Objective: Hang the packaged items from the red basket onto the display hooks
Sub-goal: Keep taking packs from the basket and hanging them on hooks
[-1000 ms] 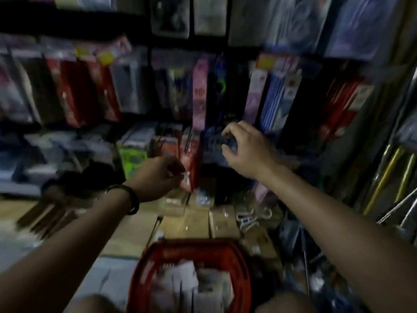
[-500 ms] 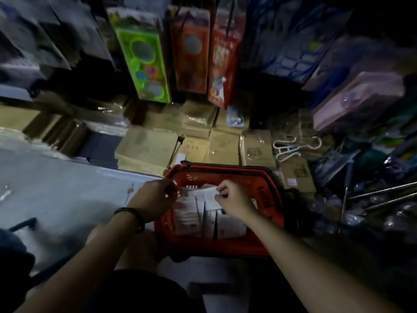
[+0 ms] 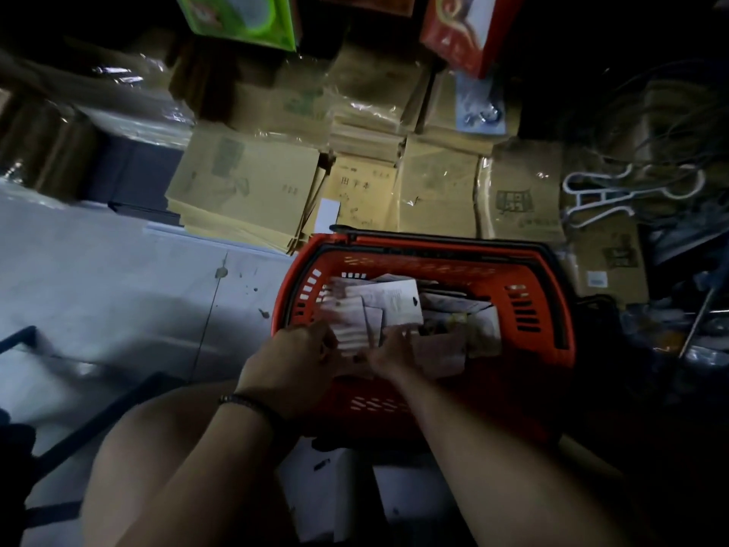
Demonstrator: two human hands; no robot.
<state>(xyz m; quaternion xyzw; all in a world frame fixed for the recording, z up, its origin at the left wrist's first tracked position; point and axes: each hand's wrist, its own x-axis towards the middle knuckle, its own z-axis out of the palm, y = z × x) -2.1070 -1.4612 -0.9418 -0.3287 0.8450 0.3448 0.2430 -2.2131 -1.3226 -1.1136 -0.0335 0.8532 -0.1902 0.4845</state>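
The red basket (image 3: 528,270) stands on the floor just in front of me, its black handles folded down along the rim. Inside lie several white packaged items (image 3: 394,305), some standing on edge. My left hand (image 3: 294,363), with a dark band at the wrist, reaches into the basket's near left side, its fingers on blurred white packets (image 3: 349,329). Touching the same packets, my right hand (image 3: 390,355) sits close beside the left. Whether either hand has a firm grip is blurred. The display hooks are out of view.
Stacks of brown wrapped notebooks (image 3: 244,187) lie on the floor behind the basket. A white plastic hanger (image 3: 615,191) rests at right. A green box (image 3: 240,17) and a red box (image 3: 461,33) hang at the top edge. Grey tiled floor (image 3: 118,278) spreads left.
Both hands have come down from the hanging display into the red basket, and my view has tipped from the shelves down to the floor. In the last half second they reached deeper among the packets.
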